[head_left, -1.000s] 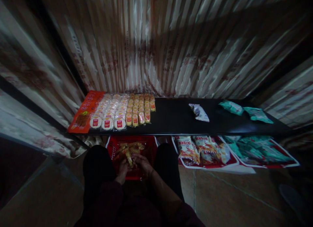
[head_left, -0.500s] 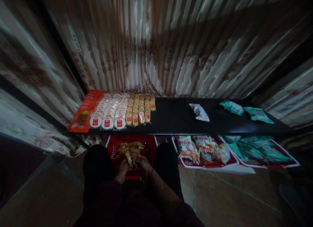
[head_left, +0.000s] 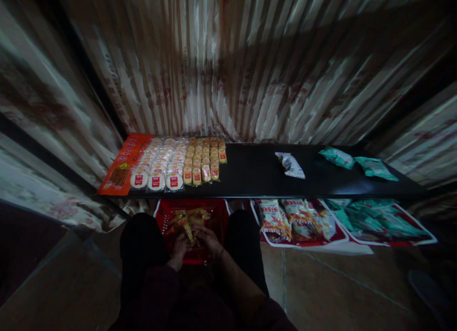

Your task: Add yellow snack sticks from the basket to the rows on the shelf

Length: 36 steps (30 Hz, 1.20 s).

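Observation:
Between my knees stands a red plastic basket (head_left: 216, 217) holding yellow-wrapped snack packets (head_left: 189, 218). My left hand (head_left: 178, 248) and my right hand (head_left: 210, 241) are both down in it, fingers curled around a small stack of the yellow packets (head_left: 188, 231). On the black shelf (head_left: 257, 174) ahead, rows of round white packets (head_left: 159, 162) and yellow packets (head_left: 205, 160) lie at the left, beside an orange pack (head_left: 123, 164).
A clear wrapper (head_left: 290, 164) and two green packets (head_left: 337, 157) lie on the shelf's right part. Below it sit trays with red-and-white bags (head_left: 285, 219) and green bags (head_left: 371, 219). Striped curtains hang behind. The floor is tiled.
Almost nothing: my hands stay in the basket with the yellow packets, shifting only slightly.

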### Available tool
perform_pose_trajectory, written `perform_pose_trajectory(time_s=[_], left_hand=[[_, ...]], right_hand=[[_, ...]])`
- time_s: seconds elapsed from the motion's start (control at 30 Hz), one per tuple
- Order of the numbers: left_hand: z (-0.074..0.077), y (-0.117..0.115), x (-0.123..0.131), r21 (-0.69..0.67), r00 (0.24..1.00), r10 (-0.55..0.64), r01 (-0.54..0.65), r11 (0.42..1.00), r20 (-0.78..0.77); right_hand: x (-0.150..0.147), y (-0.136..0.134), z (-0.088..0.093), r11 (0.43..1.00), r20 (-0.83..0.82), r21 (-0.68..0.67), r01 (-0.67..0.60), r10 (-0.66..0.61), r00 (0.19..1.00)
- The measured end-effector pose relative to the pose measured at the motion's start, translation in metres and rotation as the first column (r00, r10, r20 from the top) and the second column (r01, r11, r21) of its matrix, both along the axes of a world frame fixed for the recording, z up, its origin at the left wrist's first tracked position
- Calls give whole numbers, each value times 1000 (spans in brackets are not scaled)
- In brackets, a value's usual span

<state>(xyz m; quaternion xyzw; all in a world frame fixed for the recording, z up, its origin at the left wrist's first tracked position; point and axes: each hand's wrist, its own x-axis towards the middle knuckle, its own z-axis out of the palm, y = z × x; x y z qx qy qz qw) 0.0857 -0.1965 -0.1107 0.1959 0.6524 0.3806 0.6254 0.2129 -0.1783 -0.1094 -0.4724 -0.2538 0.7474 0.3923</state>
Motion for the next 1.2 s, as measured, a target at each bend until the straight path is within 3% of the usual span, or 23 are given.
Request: perform_pose_trajectory(time_s=[0.27, 0.67, 0.8, 1.07, 1.2], left_hand=[[11, 4, 3, -42, 1000, 23, -24, 999, -13], [-5, 4, -3, -30, 1000, 8, -8, 1000, -28], [-9, 4, -5, -25, 999, -5, 4, 1000, -52], [-7, 1, -6, 20, 996, -23, 25, 999, -84], [-5, -1, -4, 47, 995, -20, 25, 999, -93]], right_hand=[[1, -2, 9, 1000, 80, -12, -3, 4, 997], [4, -1, -1, 992, 149, 120, -28, 10, 989], [4, 1, -8, 996, 204, 91, 8, -26, 979], [6, 2, -18, 991, 390, 124, 42, -88, 916], [8, 2, -16, 995, 436, 101, 19, -61, 898]])
